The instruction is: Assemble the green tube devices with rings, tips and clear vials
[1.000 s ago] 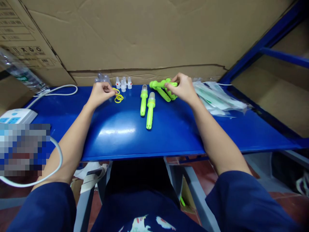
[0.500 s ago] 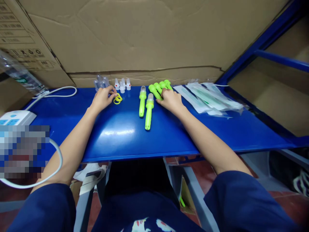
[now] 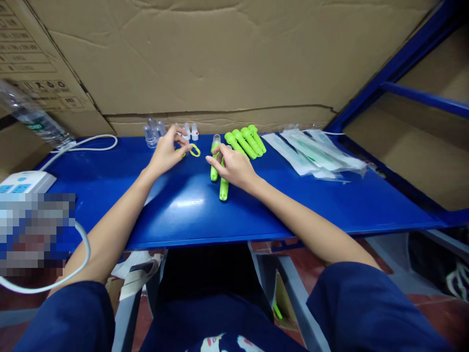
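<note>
My left hand [image 3: 166,154] pinches a small yellow ring [image 3: 194,150] just above the blue shelf [image 3: 183,205]. My right hand [image 3: 232,166] lies over two green plastic sticks with clear caps [image 3: 223,188], fingers curled on them. Behind it a row of several more green sticks [image 3: 246,141] lies side by side. Clear caps [image 3: 152,132] and white-and-red caps [image 3: 190,131] stand at the back.
Clear sealed pouches [image 3: 315,151] are piled to the right. A white power strip [image 3: 20,182] with a cable [image 3: 80,144] and a plastic bottle [image 3: 32,117] sit left. Cardboard [image 3: 220,58] backs the shelf; a blue frame [image 3: 403,63] rises right.
My right hand left the row of green sticks and came toward me onto the two capped sticks. My left hand moved right, lifting a yellow ring.
</note>
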A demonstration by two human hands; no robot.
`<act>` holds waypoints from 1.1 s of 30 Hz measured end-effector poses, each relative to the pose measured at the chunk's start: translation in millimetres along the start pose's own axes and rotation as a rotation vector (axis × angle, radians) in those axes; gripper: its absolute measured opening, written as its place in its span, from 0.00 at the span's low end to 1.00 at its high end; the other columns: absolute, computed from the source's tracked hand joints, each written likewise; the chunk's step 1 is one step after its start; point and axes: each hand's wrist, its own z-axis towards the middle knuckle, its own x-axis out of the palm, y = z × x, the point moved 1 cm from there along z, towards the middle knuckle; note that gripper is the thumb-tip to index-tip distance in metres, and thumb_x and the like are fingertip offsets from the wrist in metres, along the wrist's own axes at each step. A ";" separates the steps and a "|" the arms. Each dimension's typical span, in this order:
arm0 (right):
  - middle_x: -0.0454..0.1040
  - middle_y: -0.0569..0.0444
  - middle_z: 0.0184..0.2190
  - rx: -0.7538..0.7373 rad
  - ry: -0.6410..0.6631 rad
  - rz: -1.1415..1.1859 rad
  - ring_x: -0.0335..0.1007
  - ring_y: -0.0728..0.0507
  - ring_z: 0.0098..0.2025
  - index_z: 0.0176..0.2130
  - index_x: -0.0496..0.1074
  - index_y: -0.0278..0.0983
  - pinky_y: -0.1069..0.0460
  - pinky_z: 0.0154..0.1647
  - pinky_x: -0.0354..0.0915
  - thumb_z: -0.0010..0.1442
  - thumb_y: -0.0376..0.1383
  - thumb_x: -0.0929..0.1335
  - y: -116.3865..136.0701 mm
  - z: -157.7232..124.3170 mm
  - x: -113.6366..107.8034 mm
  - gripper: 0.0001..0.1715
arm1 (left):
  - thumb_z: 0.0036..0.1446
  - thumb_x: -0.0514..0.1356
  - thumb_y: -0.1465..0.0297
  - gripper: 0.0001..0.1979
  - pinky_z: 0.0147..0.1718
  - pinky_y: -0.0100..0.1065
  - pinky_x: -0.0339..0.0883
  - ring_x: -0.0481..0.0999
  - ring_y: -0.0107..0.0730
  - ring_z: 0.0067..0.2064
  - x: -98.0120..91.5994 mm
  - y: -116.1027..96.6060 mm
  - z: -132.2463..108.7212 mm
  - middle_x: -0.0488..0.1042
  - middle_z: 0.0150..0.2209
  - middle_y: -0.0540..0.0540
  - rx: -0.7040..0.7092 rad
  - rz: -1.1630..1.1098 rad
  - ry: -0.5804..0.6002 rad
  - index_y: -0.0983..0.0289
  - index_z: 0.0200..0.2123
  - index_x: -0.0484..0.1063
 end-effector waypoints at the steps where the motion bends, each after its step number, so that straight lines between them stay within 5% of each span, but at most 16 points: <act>1: 0.81 0.50 0.37 -0.004 -0.014 0.058 0.78 0.39 0.38 0.49 0.71 0.37 0.49 0.37 0.64 0.72 0.46 0.65 -0.8 -0.1 2.7 0.16 | 0.58 0.68 0.61 0.19 0.45 0.38 0.73 0.82 0.37 0.39 5.3 -10.1 -1.3 0.82 0.36 0.54 0.022 -0.044 0.017 0.63 0.49 0.70; 5: 0.80 0.50 0.35 -0.095 -0.090 0.294 0.77 0.43 0.36 0.41 0.70 0.38 0.50 0.37 0.65 0.72 0.43 0.65 -13.4 5.4 7.5 0.12 | 0.58 0.70 0.55 0.23 0.42 0.34 0.71 0.83 0.35 0.40 20.2 -35.0 -6.9 0.81 0.35 0.52 0.026 -0.258 0.096 0.63 0.48 0.70; 12: 0.80 0.51 0.35 -0.224 -0.031 0.510 0.75 0.44 0.34 0.39 0.71 0.39 0.50 0.39 0.68 0.70 0.43 0.64 -26.8 12.5 10.3 0.12 | 0.51 0.75 0.52 0.30 0.43 0.33 0.72 0.82 0.32 0.40 24.0 -26.8 -8.9 0.80 0.37 0.53 -0.196 -0.684 0.388 0.65 0.48 0.71; 20: 0.76 0.52 0.31 -0.224 -0.032 0.489 0.71 0.45 0.32 0.39 0.69 0.38 0.50 0.36 0.65 0.71 0.43 0.62 -24.6 12.2 5.4 0.13 | 0.48 0.77 0.57 0.29 0.45 0.33 0.73 0.82 0.31 0.40 23.7 -26.2 -8.7 0.80 0.36 0.52 -0.237 -0.684 0.373 0.64 0.47 0.71; 26: 0.78 0.48 0.34 -0.007 -0.022 0.019 0.76 0.39 0.38 0.47 0.72 0.37 0.46 0.44 0.68 0.73 0.40 0.60 -25.8 12.4 -14.6 0.15 | 0.52 0.72 0.64 0.21 0.46 0.39 0.77 0.85 0.37 0.41 10.1 -6.4 -3.6 0.83 0.36 0.54 -0.298 -0.436 0.125 0.63 0.46 0.71; 29: 0.79 0.45 0.33 0.085 0.085 -0.179 0.78 0.34 0.40 0.49 0.73 0.35 0.43 0.44 0.69 0.72 0.45 0.63 -27.5 11.5 -21.7 0.18 | 0.55 0.69 0.66 0.18 0.46 0.42 0.77 0.84 0.40 0.43 -0.8 10.3 -1.8 0.83 0.38 0.57 -0.319 -0.264 0.036 0.63 0.47 0.71; 33: 0.78 0.45 0.28 0.171 0.316 -0.197 0.78 0.35 0.35 0.42 0.75 0.33 0.44 0.38 0.71 0.69 0.50 0.67 -26.5 8.7 -25.1 0.22 | 0.57 0.66 0.68 0.13 0.57 0.53 0.70 0.82 0.48 0.47 -9.0 22.5 -3.1 0.83 0.40 0.59 -0.236 0.238 0.044 0.63 0.46 0.76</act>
